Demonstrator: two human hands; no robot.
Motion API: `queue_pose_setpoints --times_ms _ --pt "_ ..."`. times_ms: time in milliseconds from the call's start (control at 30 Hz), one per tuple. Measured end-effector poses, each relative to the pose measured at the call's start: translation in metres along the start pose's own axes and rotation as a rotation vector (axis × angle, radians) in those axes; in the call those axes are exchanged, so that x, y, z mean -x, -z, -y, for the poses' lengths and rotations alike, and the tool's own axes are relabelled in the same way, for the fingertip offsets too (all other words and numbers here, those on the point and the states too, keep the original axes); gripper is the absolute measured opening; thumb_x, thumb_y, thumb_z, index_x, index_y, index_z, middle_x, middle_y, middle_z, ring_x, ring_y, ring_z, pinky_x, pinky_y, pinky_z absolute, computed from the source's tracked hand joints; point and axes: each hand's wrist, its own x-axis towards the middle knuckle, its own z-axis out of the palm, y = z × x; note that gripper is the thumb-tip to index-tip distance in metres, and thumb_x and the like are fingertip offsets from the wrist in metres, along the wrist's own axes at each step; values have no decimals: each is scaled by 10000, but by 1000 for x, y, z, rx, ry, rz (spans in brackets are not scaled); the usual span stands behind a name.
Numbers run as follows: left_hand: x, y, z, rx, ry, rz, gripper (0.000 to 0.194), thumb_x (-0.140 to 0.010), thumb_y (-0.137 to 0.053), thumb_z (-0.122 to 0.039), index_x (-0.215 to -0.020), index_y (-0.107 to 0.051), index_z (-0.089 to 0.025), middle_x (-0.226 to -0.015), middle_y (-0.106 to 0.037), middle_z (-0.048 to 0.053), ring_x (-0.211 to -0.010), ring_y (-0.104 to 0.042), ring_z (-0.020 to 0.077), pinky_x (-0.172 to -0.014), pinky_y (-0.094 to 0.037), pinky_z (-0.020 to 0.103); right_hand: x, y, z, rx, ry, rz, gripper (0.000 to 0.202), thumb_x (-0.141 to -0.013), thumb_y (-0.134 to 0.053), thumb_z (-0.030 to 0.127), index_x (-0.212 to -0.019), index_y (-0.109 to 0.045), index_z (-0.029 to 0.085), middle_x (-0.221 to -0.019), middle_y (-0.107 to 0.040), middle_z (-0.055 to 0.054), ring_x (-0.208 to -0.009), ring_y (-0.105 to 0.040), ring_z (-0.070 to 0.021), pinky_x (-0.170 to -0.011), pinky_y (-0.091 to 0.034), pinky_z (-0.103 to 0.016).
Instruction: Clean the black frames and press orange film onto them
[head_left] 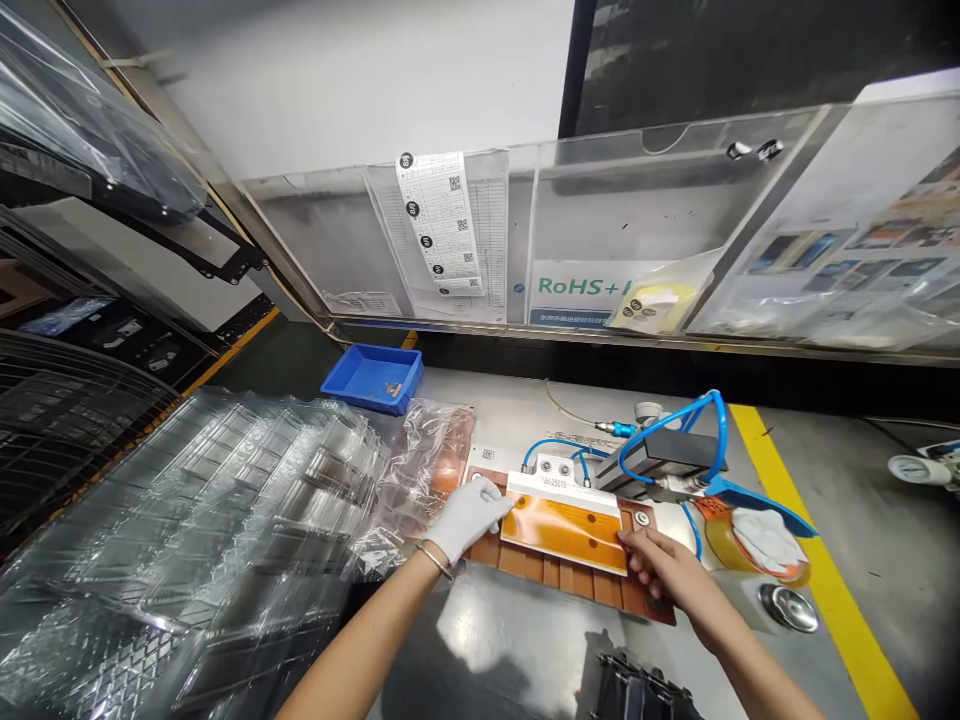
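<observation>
An amber, glossy film sheet (566,530) lies over a white plate (551,486) marked with a number, on a brown grooved base (577,582). My left hand (472,515), in a white glove with a bracelet at the wrist, has its fingertips closed at the sheet's upper left edge. At the opposite end, my bare right hand (660,565) pinches the sheet's right edge, its other fingers curled. Behind the plate is a dark pneumatic cylinder (660,456) with blue air hoses (724,420).
Clear plastic trays (247,520) are stacked at left, beside a bagged bundle (420,470). A blue bin (375,375) sits behind. To the right are a white cloth (769,540) and a metal-capped container (787,607). A black part (637,690) lies near the front.
</observation>
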Motion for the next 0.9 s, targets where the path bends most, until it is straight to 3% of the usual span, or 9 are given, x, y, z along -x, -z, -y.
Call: queue_pose_setpoints --times_ms 133,267,333,467,533,633,767,900 --pt "3 2 0 56 56 51 221 -796 -630 -388 -754 -543 -189 -519 -601 -50 -396 -444 82 -420 -320 201 0 8 5 102 -39 14 434 -634 -690 615 -572 -523 218 -478 -536 33 -387 -430 -91 -375 -344 -224" --pt "7 2 -3 89 68 48 242 -790 -659 -396 -766 -554 -179 -524 -596 -46 -433 -513 87 -414 -334 182 8 27 11 190 -2 -8 472 -694 -630 666 -588 -535 217 -487 -573 4 -402 -474 -112 -412 -387 -241" --pt "8 1 -4 105 70 41 235 -795 -661 -379 -760 -543 -179 -525 -592 -47 -448 -529 87 -414 -338 175 18 41 8 243 58 -38 484 -722 -582 693 -613 -564 222 -534 -615 -16 -445 -515 -136 -455 -418 -260" --pt "8 1 -5 125 76 36 212 -806 -653 -334 -738 -520 -183 -510 -583 -50 -458 -531 83 -416 -339 170 39 69 -16 400 241 -102 441 -542 -726 670 -710 -729 262 -821 -744 -69 -660 -639 -239 -643 -522 -347" --pt "10 2 -5 115 73 31 229 -801 -662 -354 -741 -518 -187 -511 -591 -47 -448 -519 81 -419 -335 173 42 76 -31 489 370 -160 443 -590 -674 697 -720 -755 282 -876 -752 -82 -715 -672 -276 -675 -540 -382" --pt "11 1 -6 74 54 8 321 -753 -709 -452 -734 -523 -191 -531 -610 -37 -441 -503 83 -422 -327 182 37 76 -42 527 463 -231 478 -730 -544 719 -752 -738 284 -871 -750 -85 -766 -690 -292 -713 -544 -406" --pt "13 3 -5 -5 12 -45 391 -701 -725 -532 -675 -527 -196 -511 -587 -34 -440 -478 96 -424 -322 205 37 68 -35 520 487 -292 448 -788 -517 662 -899 -721 280 -932 -727 -77 -801 -691 -279 -721 -542 -402" --pt "32 18 2 -99 -28 -184 366 -804 -593 -518 -641 -462 -217 -529 -532 -47 -487 -502 114 -492 -372 230 72 72 -43 483 443 -393 521 -777 -502 668 -1020 -701 252 -1020 -715 -98 -847 -696 -277 -722 -556 -398"
